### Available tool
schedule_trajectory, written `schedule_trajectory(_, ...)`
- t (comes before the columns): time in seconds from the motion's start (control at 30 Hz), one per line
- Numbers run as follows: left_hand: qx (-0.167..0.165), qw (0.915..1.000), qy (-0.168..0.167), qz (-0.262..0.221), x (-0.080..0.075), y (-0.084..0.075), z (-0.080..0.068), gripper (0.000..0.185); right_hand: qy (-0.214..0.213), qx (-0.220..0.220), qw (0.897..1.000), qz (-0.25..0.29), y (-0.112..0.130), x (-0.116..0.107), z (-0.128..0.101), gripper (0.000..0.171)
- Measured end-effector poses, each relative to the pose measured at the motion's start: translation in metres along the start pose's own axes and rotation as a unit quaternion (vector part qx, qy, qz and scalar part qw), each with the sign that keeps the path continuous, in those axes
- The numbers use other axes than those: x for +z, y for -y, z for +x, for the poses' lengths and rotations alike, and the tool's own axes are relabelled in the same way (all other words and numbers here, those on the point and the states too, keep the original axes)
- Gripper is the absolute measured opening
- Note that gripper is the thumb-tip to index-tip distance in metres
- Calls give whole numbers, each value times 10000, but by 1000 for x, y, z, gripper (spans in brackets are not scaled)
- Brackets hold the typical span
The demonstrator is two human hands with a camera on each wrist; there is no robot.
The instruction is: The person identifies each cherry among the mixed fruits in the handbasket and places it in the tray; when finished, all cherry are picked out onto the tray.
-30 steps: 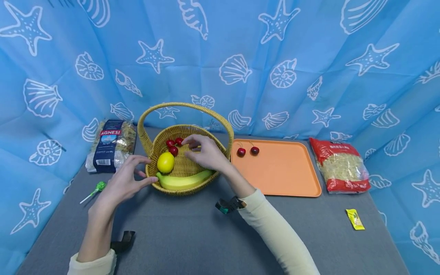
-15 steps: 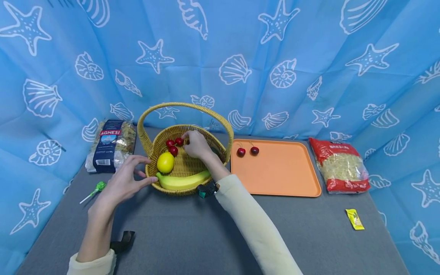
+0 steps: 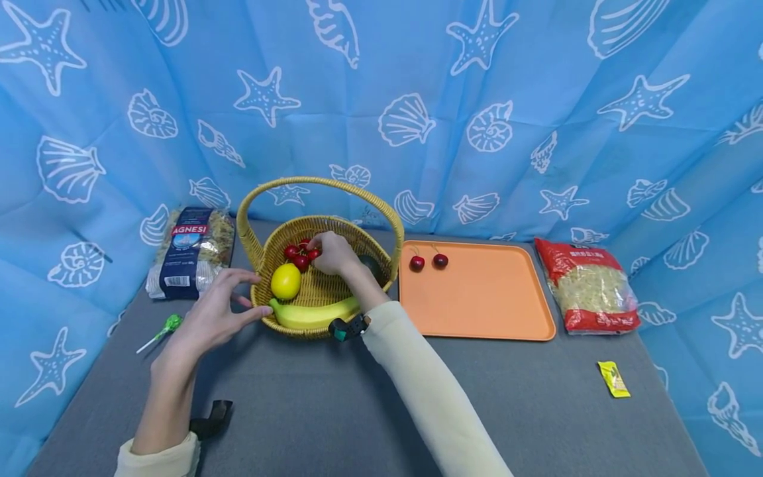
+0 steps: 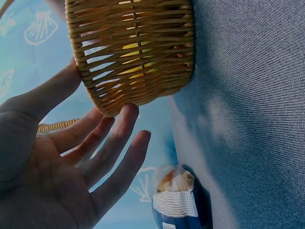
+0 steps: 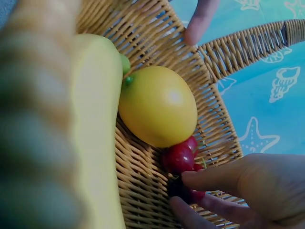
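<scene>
Fingers of my right hand have now closed in a pinch on the cherries inside the basket, beside the lemon; a second ago they only hovered there. My left hand stays spread, fingertips against the basket's outer wall, steadying it on the bench.

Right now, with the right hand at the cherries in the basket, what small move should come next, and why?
Probably lift the right hand straight up with the cherries: its fingertips already pinch them beside the lemon, and the left hand touches the basket.
</scene>
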State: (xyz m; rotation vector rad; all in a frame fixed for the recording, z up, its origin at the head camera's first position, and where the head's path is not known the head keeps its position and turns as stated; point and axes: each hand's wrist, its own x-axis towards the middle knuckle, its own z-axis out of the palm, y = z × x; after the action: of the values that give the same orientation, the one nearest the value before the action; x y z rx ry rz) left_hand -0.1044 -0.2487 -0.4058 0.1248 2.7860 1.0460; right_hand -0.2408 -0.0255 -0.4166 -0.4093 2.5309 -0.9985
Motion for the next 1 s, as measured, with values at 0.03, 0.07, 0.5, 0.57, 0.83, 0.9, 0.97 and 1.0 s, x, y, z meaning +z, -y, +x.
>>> schedule_trajectory(0.03,-3,10000,2,-8,0,0,0,65,41,-13,10000,31,1,1,0,38)
schedule_trajectory(0.07,6,10000,4,-12,0,0,-1,65,62,-25,10000,25,1,3,-1,37)
schedule_trajectory(0.5,42,10000,0,-24,-1,2,0,64,189,-242,9965,775,-5,0,-9,31)
schedule_trajectory(0.57,62,10000,-8,-24,-1,2,0,64,169,-351,9949,928,-6,-4,-14,30)
schedule_trajectory(0.83,-34,10000,5,33,-1,1,0,65,222,-1125,9867,1154,-12,-23,-58,36)
schedule_trajectory(0.9,-30,10000,-9,24,0,1,1,65,222,-1341,9823,1290,-13,-29,-75,35)
schedule_trajectory(0.97,-12,10000,-26,-2,0,1,1,64,165,-1573,9777,1380,-15,-35,-94,35)
schedule_trajectory(1.0,2,10000,-29,-9,0,1,0,64,136,-1676,9756,1411,-17,-38,-103,35)
